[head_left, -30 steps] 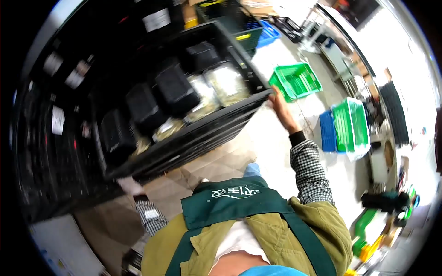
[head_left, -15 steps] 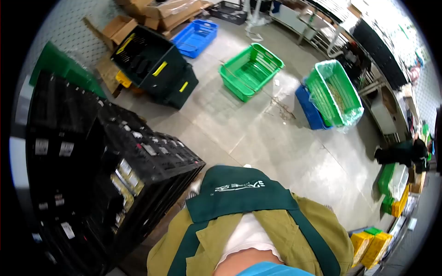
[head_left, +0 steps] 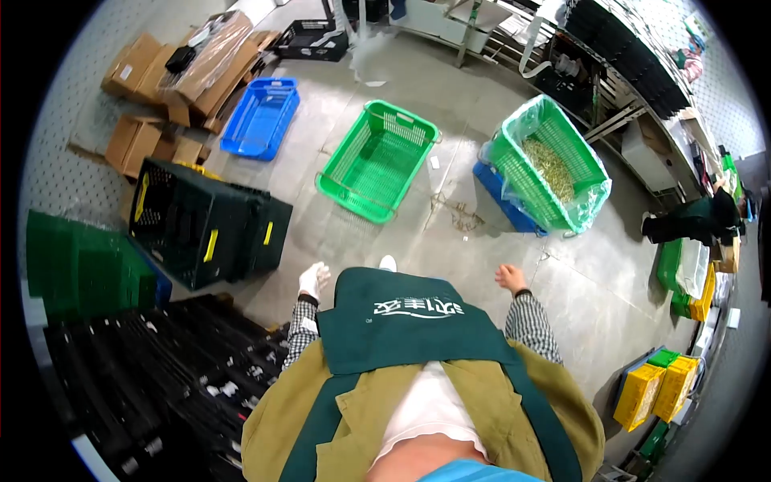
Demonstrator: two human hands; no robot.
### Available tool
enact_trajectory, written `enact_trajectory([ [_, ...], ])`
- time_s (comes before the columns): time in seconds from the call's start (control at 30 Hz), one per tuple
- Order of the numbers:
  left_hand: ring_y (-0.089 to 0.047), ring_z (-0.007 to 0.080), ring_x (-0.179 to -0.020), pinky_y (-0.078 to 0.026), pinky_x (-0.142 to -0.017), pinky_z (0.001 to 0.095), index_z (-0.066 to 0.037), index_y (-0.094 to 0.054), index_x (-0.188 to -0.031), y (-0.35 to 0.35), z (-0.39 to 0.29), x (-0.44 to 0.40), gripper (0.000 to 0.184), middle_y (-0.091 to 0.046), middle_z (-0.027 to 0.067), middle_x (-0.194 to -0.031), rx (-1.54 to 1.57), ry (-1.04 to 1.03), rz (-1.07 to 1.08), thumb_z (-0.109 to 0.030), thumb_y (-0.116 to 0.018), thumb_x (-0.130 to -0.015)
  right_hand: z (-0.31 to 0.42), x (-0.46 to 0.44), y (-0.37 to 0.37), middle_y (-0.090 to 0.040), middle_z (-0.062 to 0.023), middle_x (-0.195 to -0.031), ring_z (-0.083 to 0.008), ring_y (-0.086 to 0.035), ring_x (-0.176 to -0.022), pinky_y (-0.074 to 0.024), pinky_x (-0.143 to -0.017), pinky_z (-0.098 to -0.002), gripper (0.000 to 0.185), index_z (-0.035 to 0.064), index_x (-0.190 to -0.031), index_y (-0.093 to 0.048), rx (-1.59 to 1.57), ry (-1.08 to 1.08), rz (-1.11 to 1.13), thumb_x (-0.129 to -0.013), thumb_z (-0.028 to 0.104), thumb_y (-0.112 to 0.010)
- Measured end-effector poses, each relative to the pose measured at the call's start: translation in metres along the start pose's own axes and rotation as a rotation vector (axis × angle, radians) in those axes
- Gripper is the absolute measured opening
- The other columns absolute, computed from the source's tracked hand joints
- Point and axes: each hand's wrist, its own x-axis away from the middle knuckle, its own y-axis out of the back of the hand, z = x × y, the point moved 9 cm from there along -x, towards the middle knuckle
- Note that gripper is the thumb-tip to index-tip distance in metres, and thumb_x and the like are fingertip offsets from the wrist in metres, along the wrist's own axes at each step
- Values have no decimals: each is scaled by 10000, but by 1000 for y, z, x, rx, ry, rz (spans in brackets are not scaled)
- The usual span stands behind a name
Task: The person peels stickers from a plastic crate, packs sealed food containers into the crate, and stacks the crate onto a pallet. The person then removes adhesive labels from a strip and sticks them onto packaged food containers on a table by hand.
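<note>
My left hand [head_left: 313,279], in a white glove, hangs in the air beside my green apron, its fingers loosely bent and holding nothing. On the other side my bare right hand [head_left: 511,278] is held out above the floor, fingers slightly curled, with nothing in it. Ahead on the floor lies a green plastic basket [head_left: 333,175] with wire handles, touched by neither hand. A second green basket [head_left: 502,161], lined with clear plastic, holds a pale greenish loose heap [head_left: 550,169] and rests on a blue crate [head_left: 499,193].
Stacked black crates [head_left: 161,353] stand close at my left. Beyond them are dark green bins [head_left: 265,225], a blue crate [head_left: 277,132] and cardboard boxes [head_left: 132,68]. Yellow crates [head_left: 638,394] stand at the right, and a person in dark clothes [head_left: 699,218] is near the shelving.
My view has turned left and moved forward. Both hands have come into sight beside the apron. The black crates now sit lower, and the baskets appear nearer and farther left.
</note>
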Motion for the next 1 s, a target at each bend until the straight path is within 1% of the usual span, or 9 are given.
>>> enact_trajectory([
  [0.1, -615, 174, -841, -433, -823, 347, -101, -611, -1144, -26, -27, -27, 351, -665, 41, -1051, -104, 127, -40, -334, -494, -909, -66, -11, 53, -617, -69, -780, -158, -614, -621, -450, -453, -254, 261, 32, -1039, -554, -232, -144, -142, -918, 264, -551],
  [0.17, -609, 153, -805, -433, -782, 334, -103, -608, -1133, -66, -63, -51, 336, -673, 25, -998, -133, 123, -5, -327, -504, -904, -109, -13, 76, -490, -38, -560, -150, -461, -452, -362, -384, -297, 262, 82, -709, -492, -483, -90, -46, -928, 225, -482],
  [0.23, -615, 145, -784, -452, -733, 315, -106, -608, -1122, -117, -106, -81, 322, -677, 28, -984, -153, 98, 7, -320, -481, -917, -180, -16, 106, -432, -42, -513, -161, -406, -414, -336, -371, -314, 313, 103, -634, -417, -567, -254, -172, -928, 205, -452],
  [0.4, -629, 142, -747, -473, -612, 264, -72, -601, -1119, -258, -187, -144, 305, -683, 50, -963, 70, -230, 309, -276, -491, -922, -101, -34, 147, -484, -50, -548, -153, -457, -438, -362, -382, -285, 249, 84, -696, -475, -105, -452, -198, -917, 198, -473],
  [0.57, -629, 145, -785, -478, -663, 280, -87, -603, -1131, -355, -190, -140, 319, -669, 63, -1023, -127, 57, 218, -298, -521, -905, 82, -193, 178, -535, -58, -583, -145, -509, -462, -388, -392, -256, 199, 64, -757, -533, -281, -200, -207, -906, 191, -495],
  [0.7, -625, 137, -698, -480, -626, 296, -98, -615, -1098, -367, -191, -172, 296, -677, 49, -966, -160, 142, 146, -304, -543, -897, 280, -315, 177, -570, -35, -669, -108, -532, -538, -411, -447, -233, 207, 29, -870, -568, 93, 271, -62, -937, 218, -518],
  [0.83, -620, 177, -717, -473, -665, 350, -81, -629, -1049, -351, -215, -194, 286, -684, 69, -943, -126, 162, 8, -299, -557, -878, 394, -342, 154, -628, -65, -860, -116, -595, -647, -451, -505, -212, 266, 5, -1099, -558, -81, 224, -66, -945, 218, -515],
  [0.93, -607, 177, -600, -437, -482, 291, -84, -642, -956, -345, -222, -227, 224, -681, 79, -835, -47, 176, -51, -274, -549, -882, 412, -371, 138, -629, -66, -832, -119, -596, -624, -463, -500, -225, 257, 3, -1081, -568, -47, 151, 11, -946, 216, -515],
  [1.0, -558, 167, -508, -406, -441, 279, -88, -640, -871, -352, -218, -258, 186, -657, 83, -729, 223, 217, 122, -252, -552, -878, 398, -400, 126, -626, -67, -803, -145, -607, -629, -462, -481, -243, 239, 11, -1052, -576, -48, 46, 63, -937, 215, -528],
])
